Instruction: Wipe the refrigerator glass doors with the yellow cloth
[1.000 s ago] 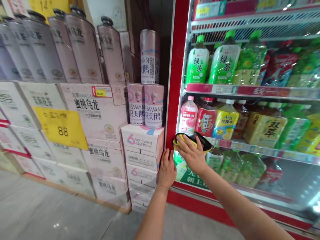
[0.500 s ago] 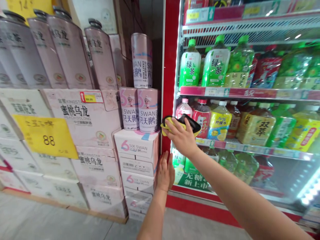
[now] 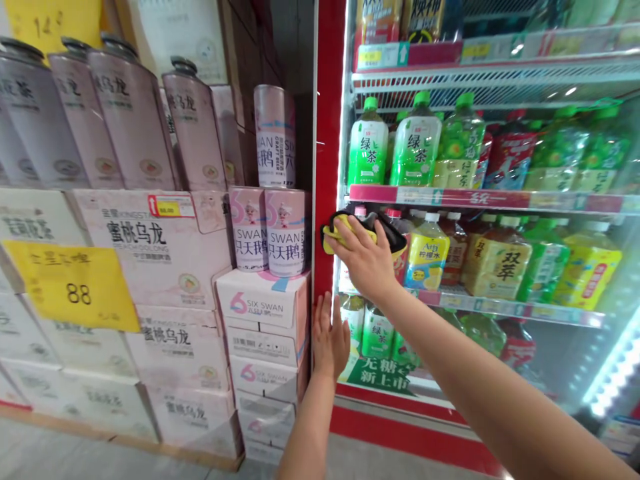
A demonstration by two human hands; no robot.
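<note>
My right hand presses a yellow and black cleaning cloth against the left edge of the glass front of a red-framed drinks fridge. Its fingers lie spread over the cloth, and some of the cloth's black side sticks out to the right. Lower down, my left hand rests on the red frame with its fingers stretched upward, holding nothing. Behind the glass near the cloth stand a lemon drink bottle and green tea bottles.
Left of the fridge, pink-and-white beer cans stand on stacked cartons, close to my left hand. Tall pink containers stand on further boxes with a yellow price sign. Grey floor shows below.
The cloth under my right hand has moved up along the fridge's edge, nearer the shelf above. My left hand stays on the frame, and the whole view has shifted slightly.
</note>
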